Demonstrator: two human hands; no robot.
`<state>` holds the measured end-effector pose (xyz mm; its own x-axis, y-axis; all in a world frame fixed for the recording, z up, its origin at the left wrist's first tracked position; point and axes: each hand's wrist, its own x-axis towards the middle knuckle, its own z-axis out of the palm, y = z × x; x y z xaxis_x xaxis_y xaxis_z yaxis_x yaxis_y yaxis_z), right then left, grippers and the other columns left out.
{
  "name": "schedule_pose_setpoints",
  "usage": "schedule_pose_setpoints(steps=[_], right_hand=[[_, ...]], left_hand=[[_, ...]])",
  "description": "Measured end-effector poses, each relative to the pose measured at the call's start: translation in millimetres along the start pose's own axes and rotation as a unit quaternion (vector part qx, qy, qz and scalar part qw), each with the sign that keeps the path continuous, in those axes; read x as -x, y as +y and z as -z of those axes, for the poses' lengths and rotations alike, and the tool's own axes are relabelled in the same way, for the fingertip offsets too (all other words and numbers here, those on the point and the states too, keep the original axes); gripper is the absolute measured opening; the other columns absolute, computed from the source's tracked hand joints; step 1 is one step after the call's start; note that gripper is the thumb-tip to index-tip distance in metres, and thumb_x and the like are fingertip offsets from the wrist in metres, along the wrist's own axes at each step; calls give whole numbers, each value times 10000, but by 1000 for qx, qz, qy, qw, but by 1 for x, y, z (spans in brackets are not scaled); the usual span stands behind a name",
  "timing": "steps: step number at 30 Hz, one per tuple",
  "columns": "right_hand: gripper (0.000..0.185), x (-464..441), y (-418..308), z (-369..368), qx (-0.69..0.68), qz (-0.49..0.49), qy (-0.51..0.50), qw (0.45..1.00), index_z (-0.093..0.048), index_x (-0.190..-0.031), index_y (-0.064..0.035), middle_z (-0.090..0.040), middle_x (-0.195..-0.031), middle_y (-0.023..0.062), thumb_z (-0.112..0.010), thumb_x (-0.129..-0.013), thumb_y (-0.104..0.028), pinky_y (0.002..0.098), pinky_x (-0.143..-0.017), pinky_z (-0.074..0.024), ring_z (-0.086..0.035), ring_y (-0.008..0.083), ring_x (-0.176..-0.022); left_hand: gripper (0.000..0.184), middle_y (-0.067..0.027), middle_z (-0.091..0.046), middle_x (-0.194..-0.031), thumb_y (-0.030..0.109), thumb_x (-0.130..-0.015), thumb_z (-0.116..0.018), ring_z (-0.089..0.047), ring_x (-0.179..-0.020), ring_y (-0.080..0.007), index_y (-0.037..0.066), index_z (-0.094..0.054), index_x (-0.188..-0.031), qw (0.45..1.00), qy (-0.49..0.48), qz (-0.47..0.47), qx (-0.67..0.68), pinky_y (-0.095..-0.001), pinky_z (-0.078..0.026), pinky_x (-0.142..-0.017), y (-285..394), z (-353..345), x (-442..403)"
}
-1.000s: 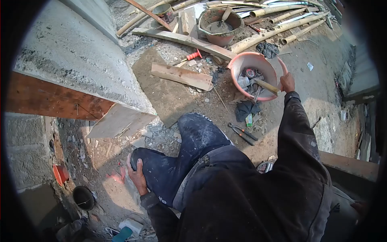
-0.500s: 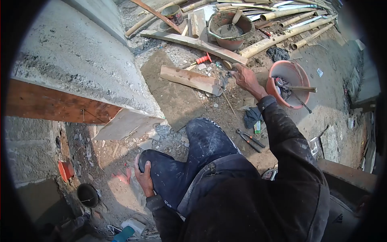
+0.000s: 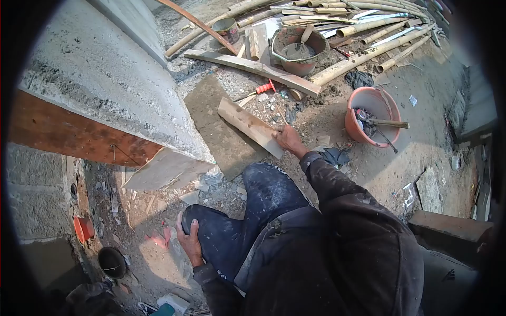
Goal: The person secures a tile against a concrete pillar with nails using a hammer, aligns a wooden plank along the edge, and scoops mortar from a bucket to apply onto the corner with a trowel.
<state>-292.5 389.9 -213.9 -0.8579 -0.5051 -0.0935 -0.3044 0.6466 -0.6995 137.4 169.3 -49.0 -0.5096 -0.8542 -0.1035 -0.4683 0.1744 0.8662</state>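
Board (image 3: 247, 125) sits at one end in the right hand's (image 3: 290, 139) narrow, closed grip.

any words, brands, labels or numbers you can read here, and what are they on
No text can be read with certainty.
Dark trousers: small white mark low on the leg, too small to read.
Grey surface at lower right: small dark logo, too blurred to read.
Metal can: reddish marking on its side, too small to read.
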Motion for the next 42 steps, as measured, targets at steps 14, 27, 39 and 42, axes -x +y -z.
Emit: schedule_pose_setpoints(steps=[14,27,39,42], right_hand=[[217,181,57,81,-27,-98,292,951,-616,-1095,20,-659,-957,256,-550,-1013,-170,504,-820,-489,-643,445,-903],[323,27,149,109,60,-174,405,895,-659,-1158,37,-679,-1109,320,-583,-930,-178,564,-963,-484,-647,489,-1087],[499,88,118,105,163,-258,290,907,-552,-1436,-42,-599,-1316,256,-580,-972,-223,558,-1028,-447,-555,463,-1231],[520,59,74,119,180,-120,316,924,-512,-1435,-39,-576,-1299,209,-612,-947,-186,552,-985,-451,-551,430,-1204]], left_hand=[[616,-188,-573,-1442,239,-933,-735,-512,-1362,-318,-16,-556,-1463,1000,-3,-14,22,-419,-361,-1176,-16,4,-10],[614,-189,-560,-1451,232,-936,-721,-520,-1346,-311,-16,-543,-1468,998,-3,-1,59,-417,-367,-1174,-10,1,-5],[590,-175,-563,-1445,205,-940,-723,-536,-1316,-300,-23,-547,-1455,998,-4,-4,55,-411,-382,-1162,-15,-1,-7],[593,-174,-572,-1441,207,-942,-725,-537,-1315,-289,-22,-543,-1458,999,3,-4,46,-402,-398,-1151,-24,0,-9]])
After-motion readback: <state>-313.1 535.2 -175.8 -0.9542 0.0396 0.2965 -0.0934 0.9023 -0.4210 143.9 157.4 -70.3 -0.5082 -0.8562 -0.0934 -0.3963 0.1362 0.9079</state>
